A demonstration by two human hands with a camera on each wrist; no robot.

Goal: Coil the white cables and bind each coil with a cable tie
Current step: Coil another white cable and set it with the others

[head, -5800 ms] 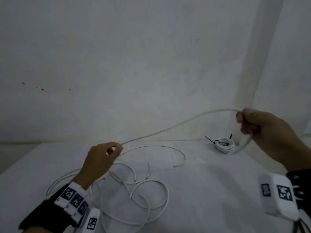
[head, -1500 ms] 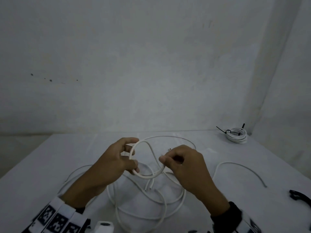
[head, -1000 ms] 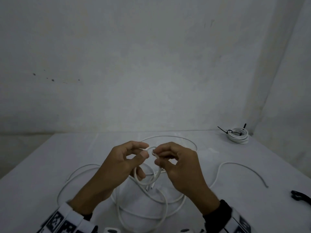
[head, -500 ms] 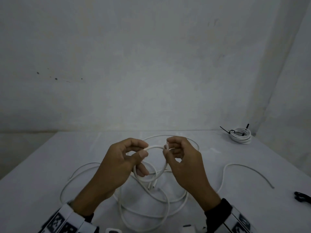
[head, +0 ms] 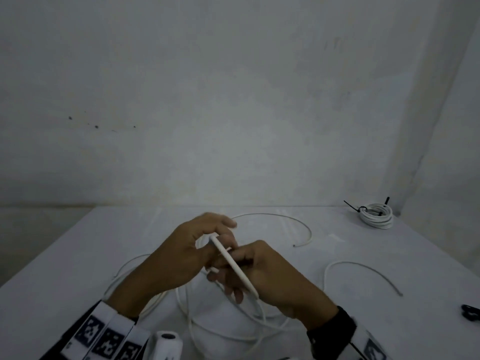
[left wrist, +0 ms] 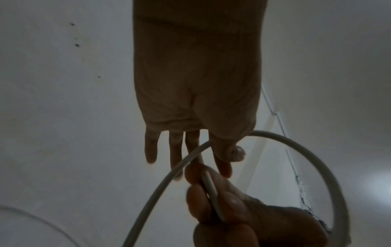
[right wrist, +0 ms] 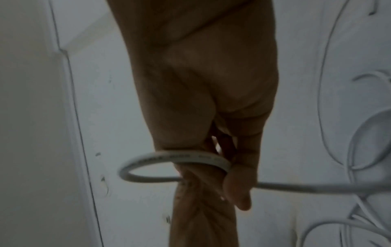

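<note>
A white cable (head: 233,266) runs taut and slanted between both hands above the table (head: 78,255). My left hand (head: 197,237) holds a small loop of it, the thumb clamping the cable (left wrist: 306,150) against the fingers. My right hand (head: 249,258) pinches the same cable just below the left fingers, and its loop (right wrist: 160,158) curls out past the thumb. The cable's slack lies in loose curves (head: 223,331) on the table under my wrists. A finished coil (head: 375,216) bound with black ties sits at the back right corner.
Another loose white cable (head: 363,271) arcs across the table to the right, and one more (head: 285,219) curves behind the hands. Something small and black (head: 470,311) lies at the right edge. Walls close off the back and right sides.
My hands have closed together. The right hand dropped lower and nearer me, drawing the cable straight across the left fingers, and the open loop between them has shrunk.
</note>
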